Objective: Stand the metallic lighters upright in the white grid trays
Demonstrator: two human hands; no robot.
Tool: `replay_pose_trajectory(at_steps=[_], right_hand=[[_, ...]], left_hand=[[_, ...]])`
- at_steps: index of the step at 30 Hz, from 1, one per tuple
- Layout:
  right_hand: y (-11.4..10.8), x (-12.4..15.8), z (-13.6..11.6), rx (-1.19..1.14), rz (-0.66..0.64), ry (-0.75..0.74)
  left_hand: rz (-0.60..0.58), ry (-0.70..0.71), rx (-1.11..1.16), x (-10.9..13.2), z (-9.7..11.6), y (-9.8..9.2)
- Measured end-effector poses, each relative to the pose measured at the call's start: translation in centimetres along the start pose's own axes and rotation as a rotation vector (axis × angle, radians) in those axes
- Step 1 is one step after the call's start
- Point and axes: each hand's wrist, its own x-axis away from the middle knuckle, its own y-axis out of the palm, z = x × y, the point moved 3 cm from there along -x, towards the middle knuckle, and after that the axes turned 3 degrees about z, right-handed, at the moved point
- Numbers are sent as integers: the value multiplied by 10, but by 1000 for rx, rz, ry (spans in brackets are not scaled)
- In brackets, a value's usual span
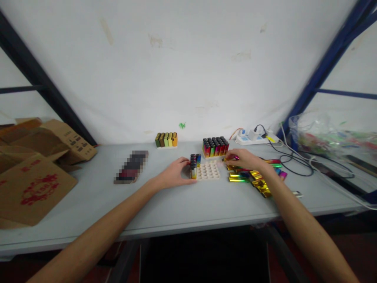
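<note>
From here the right hand [246, 158] and its forearm hide part of the loose pile of lighters [260, 182], so I can't count them. The flat dark thing [132, 167] on the left is blurred into squares, and the cardboard [44, 188] beyond it runs out of sight at the far left.

The white tray [210, 173] lies mid-table, a grid of little sockets; a column of dark-topped lighters [193, 168] stands upright along its left edge, with a blue one [198, 159] just beside them at the far side. The left hand [173, 173] is half open, curved round that end, thumb near, fingers far; I can't tell how firmly it grips. The right hand's fingertips are pinched together on a shiny, pinkish lighter [235, 158], just right of the tray. The loose ones gleam gold, green and red.
</note>
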Motion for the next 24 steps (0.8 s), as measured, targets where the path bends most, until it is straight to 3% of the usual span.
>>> replay_pose_trajectory(at_steps=[5,11,19,24], right_hand=[[-1,-3,-4,-6,126,-42],[1,-4,-30,-89,286,-113],[20,-8,-61,-282,254,-134],[29,-12,-63,-469,290,-33]], left_hand=[[-11,2,15,0,1,0],[-5,-3,18,1,3,-2],[2,3,10,1,2,-1],[11,11,17,1,1,0]])
